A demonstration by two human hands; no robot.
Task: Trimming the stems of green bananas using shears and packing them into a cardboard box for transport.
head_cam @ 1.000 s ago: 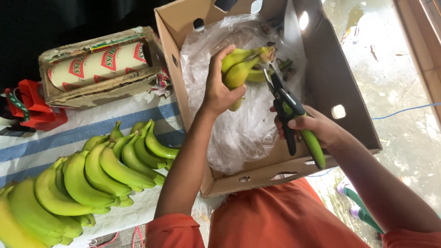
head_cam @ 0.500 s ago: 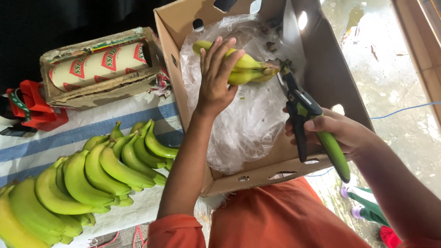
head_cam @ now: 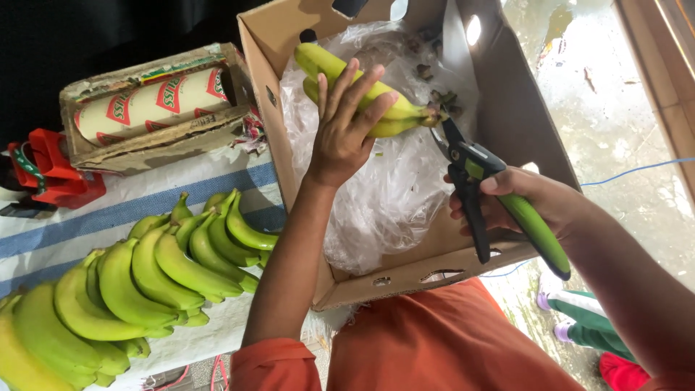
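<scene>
Fingers of the left hand wrap a small cluster of green-yellow bananas over the plastic-lined cardboard box; the right hand grips green-handled pruning shears, blades at the stem.

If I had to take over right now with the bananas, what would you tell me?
Left hand: holds a small bunch of green bananas over the plastic-lined cardboard box.
Right hand: grips green-handled pruning shears, blades right at the bunch's stem end.
Nearby: trimmed-looking green banana bunches lie on the striped cloth to the left.
Done: several bunches are laid out; bits of cut stem lie in the box.
Left: it looks like this bunch's stem still wants trimming; after that it would probably join the others.
</scene>
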